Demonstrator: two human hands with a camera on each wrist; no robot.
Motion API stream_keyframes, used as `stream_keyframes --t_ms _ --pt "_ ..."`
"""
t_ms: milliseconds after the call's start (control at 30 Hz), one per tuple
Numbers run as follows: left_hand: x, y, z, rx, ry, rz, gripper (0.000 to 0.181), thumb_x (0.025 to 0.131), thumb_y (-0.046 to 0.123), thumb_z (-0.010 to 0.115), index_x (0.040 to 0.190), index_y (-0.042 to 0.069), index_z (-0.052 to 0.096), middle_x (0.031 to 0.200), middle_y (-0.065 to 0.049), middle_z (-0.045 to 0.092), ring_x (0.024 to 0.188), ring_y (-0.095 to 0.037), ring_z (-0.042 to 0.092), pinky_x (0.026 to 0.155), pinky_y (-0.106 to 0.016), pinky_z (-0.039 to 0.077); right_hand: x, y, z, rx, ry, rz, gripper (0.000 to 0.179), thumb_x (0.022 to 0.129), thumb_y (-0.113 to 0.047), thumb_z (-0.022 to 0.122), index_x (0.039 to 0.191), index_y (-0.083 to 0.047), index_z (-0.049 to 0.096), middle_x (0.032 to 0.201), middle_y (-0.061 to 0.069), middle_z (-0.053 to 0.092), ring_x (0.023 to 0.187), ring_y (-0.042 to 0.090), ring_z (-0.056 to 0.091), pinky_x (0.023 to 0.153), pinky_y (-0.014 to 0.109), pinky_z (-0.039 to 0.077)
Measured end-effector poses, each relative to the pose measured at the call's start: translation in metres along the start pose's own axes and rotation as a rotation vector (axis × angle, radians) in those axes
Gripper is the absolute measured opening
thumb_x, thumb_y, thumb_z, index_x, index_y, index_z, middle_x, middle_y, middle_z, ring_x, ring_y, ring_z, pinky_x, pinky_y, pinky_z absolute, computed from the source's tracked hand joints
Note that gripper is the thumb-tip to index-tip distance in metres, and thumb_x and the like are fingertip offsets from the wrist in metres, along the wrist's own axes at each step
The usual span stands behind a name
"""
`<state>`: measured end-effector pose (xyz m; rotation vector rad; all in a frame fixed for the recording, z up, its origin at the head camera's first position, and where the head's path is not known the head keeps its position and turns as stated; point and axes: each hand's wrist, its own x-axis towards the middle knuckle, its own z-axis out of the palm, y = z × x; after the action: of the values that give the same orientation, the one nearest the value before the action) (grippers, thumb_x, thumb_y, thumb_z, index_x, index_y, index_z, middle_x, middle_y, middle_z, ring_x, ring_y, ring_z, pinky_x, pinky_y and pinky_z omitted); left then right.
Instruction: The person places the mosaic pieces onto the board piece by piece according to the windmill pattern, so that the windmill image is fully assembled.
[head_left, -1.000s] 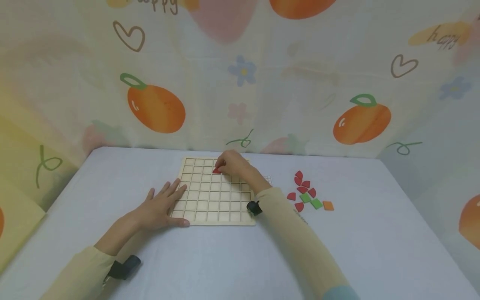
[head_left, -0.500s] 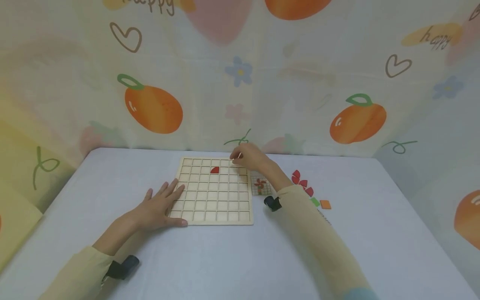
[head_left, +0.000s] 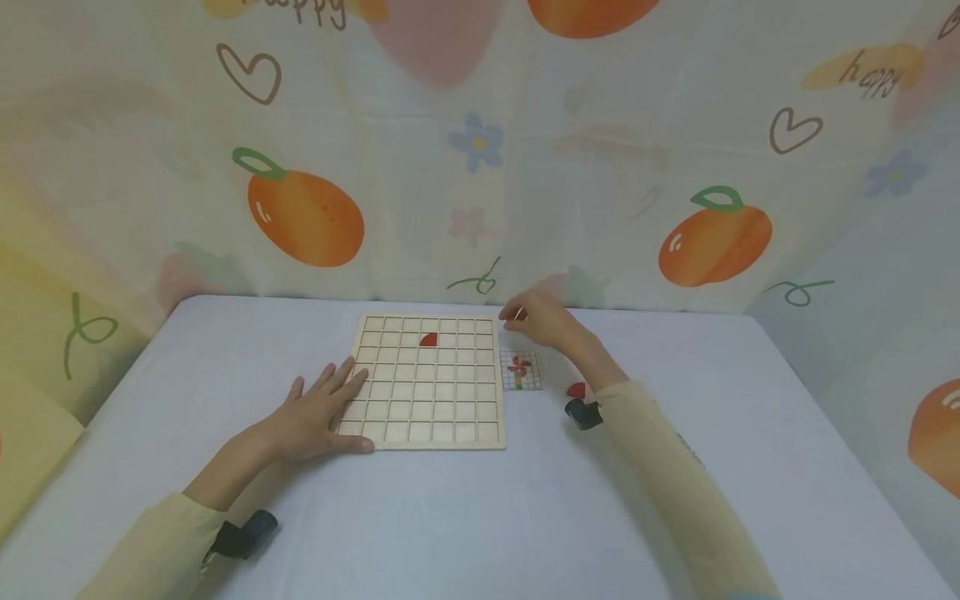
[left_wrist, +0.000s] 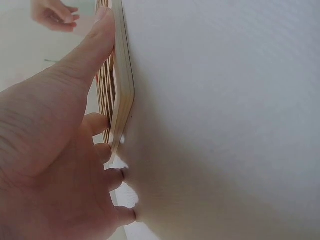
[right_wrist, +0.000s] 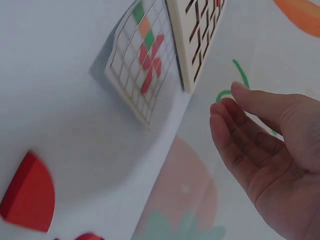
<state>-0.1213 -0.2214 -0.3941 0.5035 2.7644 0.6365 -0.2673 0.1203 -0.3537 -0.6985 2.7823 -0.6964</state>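
Observation:
A pale wooden grid board (head_left: 420, 392) lies on the white table, with one red quarter-circle piece (head_left: 428, 340) set in a cell of its second row. My left hand (head_left: 315, 421) rests along the board's left edge, fingers spread and thumb at the near corner. In the left wrist view the thumb touches the board's rim (left_wrist: 122, 75). My right hand (head_left: 543, 321) hovers beyond the board's far right corner, fingers loosely bent with nothing between them. Below it lies a small pattern card (head_left: 522, 371) showing a red flower with a green and orange stem.
Another red quarter-circle piece (head_left: 576, 390) lies right of the card, partly beside the right wrist's black camera (head_left: 583, 414). The right forearm hides the area behind it. A patterned curtain (head_left: 480, 167) hangs behind the table's far edge.
My right hand has let go of the red piece in the board and moved right, past the card. Its forearm now covers most of the loose pieces. The left hand stays put.

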Motion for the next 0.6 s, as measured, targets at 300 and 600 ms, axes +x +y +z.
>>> stream_keyframes --t_ms 300,600 --pt "0.000 0.003 -0.001 -0.006 0.000 0.003 0.111 0.077 0.062 0.072 0.154 0.001 0.021 0.161 -0.026 0.007 0.144 -0.051 0.004 0.107 -0.073 -0.002 -0.019 0.023 -0.011 -0.029 0.060 -0.038 0.018 0.091 -0.003 0.067 0.108 0.004 0.071 0.102 0.014 0.068 0.097 0.028 0.063 0.087 0.039 0.053" --pt "-0.001 0.003 -0.001 -0.002 -0.002 0.004 0.112 0.077 0.063 0.072 0.154 0.001 0.021 0.161 -0.026 0.007 0.144 -0.052 0.005 0.107 -0.073 -0.002 -0.043 0.046 -0.020 -0.024 0.033 0.061 0.021 0.091 -0.005 0.069 0.110 0.003 0.071 0.104 0.014 0.069 0.097 0.028 0.062 0.087 0.040 0.052"
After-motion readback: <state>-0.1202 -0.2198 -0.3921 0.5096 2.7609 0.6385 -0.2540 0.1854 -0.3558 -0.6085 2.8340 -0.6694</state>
